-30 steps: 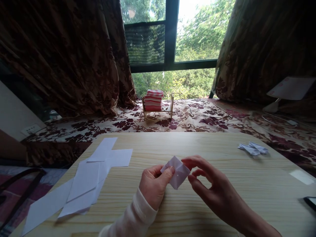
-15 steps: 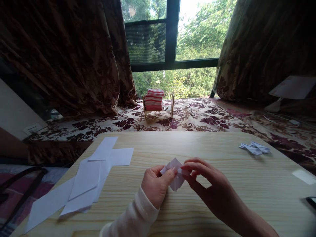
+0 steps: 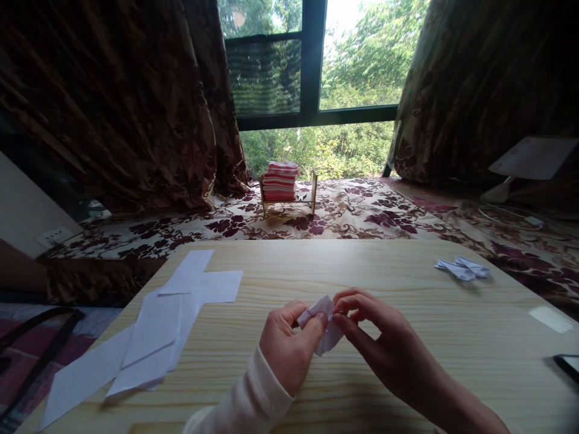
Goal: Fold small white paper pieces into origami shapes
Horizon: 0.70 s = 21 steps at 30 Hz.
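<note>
Above the middle of the pale wooden desk [image 3: 398, 271], my left hand [image 3: 289, 346] pinches the small folded white paper square [image 3: 330, 341] while my right hand [image 3: 380, 337] nips its edge; folds half-hidden, I'd judge it light, easily creased, best held by edges.

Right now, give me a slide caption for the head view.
Left hand and right hand pinch a folded white paper above a wood-grain tabletop, loose paper sheets lying left.

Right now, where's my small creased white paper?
In the head view, the creased white paper is low, slightly right of centre over the wooden tabletop, gripped by the left hand, the right hand at its right edge.
</note>
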Available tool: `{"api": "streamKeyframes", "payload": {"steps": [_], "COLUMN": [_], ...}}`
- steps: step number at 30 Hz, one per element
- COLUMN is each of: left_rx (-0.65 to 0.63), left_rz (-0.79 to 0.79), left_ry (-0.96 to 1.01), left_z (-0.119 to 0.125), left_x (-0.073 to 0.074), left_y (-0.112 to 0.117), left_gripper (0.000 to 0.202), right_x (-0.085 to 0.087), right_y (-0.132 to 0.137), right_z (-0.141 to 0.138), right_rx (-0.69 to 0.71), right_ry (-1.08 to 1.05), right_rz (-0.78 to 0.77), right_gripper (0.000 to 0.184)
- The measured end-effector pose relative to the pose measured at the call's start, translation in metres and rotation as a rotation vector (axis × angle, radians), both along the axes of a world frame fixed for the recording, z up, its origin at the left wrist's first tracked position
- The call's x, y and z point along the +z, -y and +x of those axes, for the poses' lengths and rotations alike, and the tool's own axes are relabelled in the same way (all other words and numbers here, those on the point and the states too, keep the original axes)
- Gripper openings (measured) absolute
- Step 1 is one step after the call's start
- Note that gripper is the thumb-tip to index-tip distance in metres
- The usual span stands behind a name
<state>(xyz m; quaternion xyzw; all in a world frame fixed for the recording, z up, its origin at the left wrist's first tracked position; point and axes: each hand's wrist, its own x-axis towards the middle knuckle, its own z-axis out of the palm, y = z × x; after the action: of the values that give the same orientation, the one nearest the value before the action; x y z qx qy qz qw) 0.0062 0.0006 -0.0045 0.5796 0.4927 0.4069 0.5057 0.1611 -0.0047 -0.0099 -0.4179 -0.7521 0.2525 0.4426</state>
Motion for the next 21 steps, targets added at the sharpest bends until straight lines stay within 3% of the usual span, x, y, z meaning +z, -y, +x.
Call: {"api": "streamKeyframes", "payload": {"steps": [16, 21], "left_rx": [0.025, 0.029], "left_rz": [0.012, 0.036], "left_ry": [-0.025, -0.024], "left_z": [0.0034, 0.0027], "left_x": [-0.0037, -0.0009], "left_y": [0.0009, 0.0017], "left_gripper": [0.019, 0.021], "right_x": [0.0004, -0.0006], "right_y": [-0.0021, -0.0036], "right_z": [-0.0016, -0.0016], "right_rx": [-0.032, -0.016], "right_ry": [-0.068, -0.186], "right_rz": [-0.078, -0.287], "right_gripper": [0.014, 0.014]}}
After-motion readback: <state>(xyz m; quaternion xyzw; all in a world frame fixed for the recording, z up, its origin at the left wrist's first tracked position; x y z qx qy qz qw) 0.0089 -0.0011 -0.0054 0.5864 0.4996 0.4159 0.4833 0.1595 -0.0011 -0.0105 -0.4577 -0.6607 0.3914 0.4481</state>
